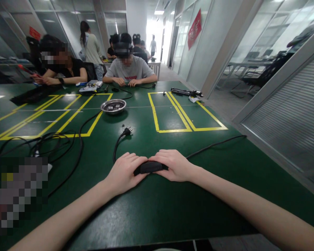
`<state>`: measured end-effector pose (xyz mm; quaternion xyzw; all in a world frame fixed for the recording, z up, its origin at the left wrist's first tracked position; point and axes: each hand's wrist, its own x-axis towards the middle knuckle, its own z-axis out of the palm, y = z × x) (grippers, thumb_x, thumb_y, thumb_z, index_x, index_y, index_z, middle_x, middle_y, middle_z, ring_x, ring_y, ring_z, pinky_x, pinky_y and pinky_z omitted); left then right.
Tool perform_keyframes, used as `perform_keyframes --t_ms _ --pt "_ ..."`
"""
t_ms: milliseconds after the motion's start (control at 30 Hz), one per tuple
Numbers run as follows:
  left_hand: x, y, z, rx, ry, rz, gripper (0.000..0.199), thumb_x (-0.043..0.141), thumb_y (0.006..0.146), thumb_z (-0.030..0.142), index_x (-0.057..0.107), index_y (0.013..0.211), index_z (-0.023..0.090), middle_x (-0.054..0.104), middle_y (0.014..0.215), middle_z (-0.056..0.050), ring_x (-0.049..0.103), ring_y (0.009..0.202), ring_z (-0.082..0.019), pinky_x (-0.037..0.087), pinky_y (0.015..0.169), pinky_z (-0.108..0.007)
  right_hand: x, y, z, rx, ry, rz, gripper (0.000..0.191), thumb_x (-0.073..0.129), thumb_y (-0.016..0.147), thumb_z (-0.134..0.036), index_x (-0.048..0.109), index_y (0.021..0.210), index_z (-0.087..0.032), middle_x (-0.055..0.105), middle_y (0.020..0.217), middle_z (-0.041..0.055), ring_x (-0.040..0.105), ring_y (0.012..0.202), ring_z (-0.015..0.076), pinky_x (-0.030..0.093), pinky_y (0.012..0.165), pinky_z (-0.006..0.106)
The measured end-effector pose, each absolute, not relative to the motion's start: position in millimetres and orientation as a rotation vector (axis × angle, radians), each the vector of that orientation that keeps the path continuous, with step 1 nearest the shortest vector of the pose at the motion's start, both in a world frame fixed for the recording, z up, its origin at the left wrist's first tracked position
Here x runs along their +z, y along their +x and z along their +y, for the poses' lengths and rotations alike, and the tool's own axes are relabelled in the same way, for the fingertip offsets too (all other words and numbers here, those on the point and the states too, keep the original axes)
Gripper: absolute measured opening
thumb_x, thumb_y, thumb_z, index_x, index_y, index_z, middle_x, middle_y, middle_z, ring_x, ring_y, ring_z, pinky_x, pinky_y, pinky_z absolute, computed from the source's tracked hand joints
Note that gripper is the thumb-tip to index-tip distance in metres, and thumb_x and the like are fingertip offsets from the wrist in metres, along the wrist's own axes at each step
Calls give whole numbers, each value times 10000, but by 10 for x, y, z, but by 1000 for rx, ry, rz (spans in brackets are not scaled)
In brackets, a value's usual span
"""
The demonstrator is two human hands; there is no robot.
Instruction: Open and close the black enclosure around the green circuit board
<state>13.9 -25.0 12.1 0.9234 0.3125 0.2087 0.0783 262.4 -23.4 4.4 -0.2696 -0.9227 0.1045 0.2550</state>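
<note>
Between my two hands is a black power adapter (151, 167), just above or on the green table. My left hand (127, 170) is closed around its left end, thumb along the top edge. Its right end is gripped by my right hand (172, 164), with the fingers on the far side partly hidden. A black cord with a two-pin plug (127, 131) lies beyond my left hand and runs back behind it. From behind my right hand, a thin black cable (217, 143) stretches to the table's right edge. Where the cords join the adapter is covered by my hands.
A metal bowl (113, 106) with small metal parts stands beyond the plug. Coiled black cables (52, 143) lie at left beside a blurred-out object (15, 191). Yellow tape (174, 131) marks the green table (136, 216). A folded black tripod-like item (185, 92) and two seated people are across it.
</note>
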Motion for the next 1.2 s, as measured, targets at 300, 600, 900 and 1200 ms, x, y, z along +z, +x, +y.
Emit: perform_keyframes --t_ms 300,600,900,1200 --pt "136 135 -237 568 2872 892 299 530 1040 413 685 1081 161 739 912 -82 653 788 -222 429 720 -360 56 2633 -227 217 -703 -2508 296 679 960 -366 672 1162 -150 747 1039 109 676 919 238 540 806 354" --pt "147 169 -265 571 2946 900 388 519 1037 485 683 1158 155 734 898 -88 646 793 -230 435 722 -367 41 2623 -241 57 -699 -2530 231 639 962 -349 666 1091 -160 735 953 100 676 839 224 522 740 330" --pt "177 169 -281 514 2868 925 380 530 1020 506 682 1103 168 725 887 -78 668 783 -233 448 731 -361 72 2635 -240 22 -522 -2444 178 577 991 -284 643 1111 -170 728 961 98 659 857 215 546 768 340" --pt "181 148 -259 524 2613 990 420 579 981 527 701 1154 165 755 963 -88 694 837 -232 531 774 -342 55 2630 -254 -289 -407 -2536 166 507 1015 -190 662 1075 -183 702 1007 105 637 1002 232 544 813 370"
